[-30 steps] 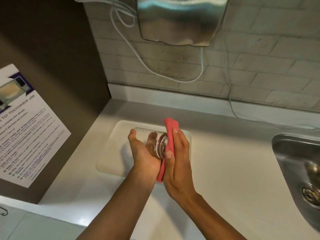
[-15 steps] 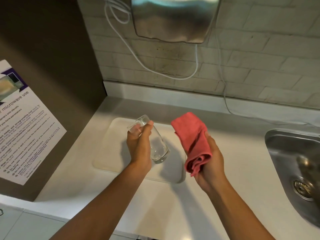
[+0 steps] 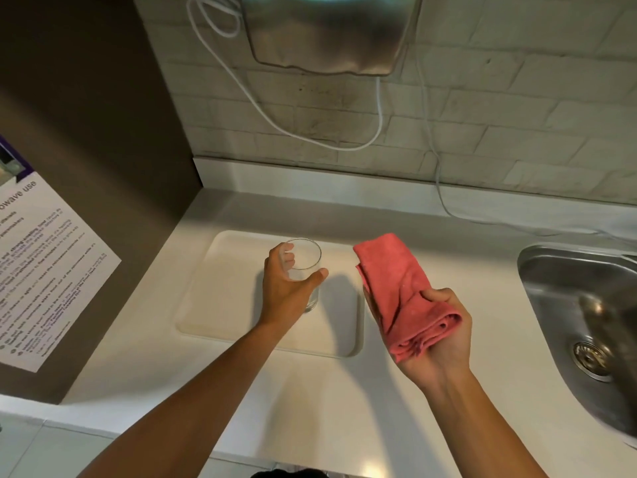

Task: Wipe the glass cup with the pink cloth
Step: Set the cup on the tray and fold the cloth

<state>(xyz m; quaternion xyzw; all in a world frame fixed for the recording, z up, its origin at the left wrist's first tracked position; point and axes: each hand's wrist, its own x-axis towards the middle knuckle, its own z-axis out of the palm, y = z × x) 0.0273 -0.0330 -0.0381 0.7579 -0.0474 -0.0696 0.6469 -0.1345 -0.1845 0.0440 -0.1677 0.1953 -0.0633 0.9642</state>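
White counter (image 3: 310, 391) carries a tray (image 3: 220, 305), where the glass cup (image 3: 305, 267) stands upright in our left hand (image 3: 286, 288), fingers wrapped round its wall. We judge it light, slick and breakable, best held mid-wall; our right hand (image 3: 437, 339) is closed on the soft, folded pink cloth (image 3: 400, 291), clear of the glass.

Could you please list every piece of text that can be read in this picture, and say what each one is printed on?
"owave use": the cut-off heading on the paper notice stuck to the brown panel at left.
The notice's smaller body lines are too small and blurred to read.
No readable text shows on the glass cup, pink cloth, tray, sink or metal wall unit.
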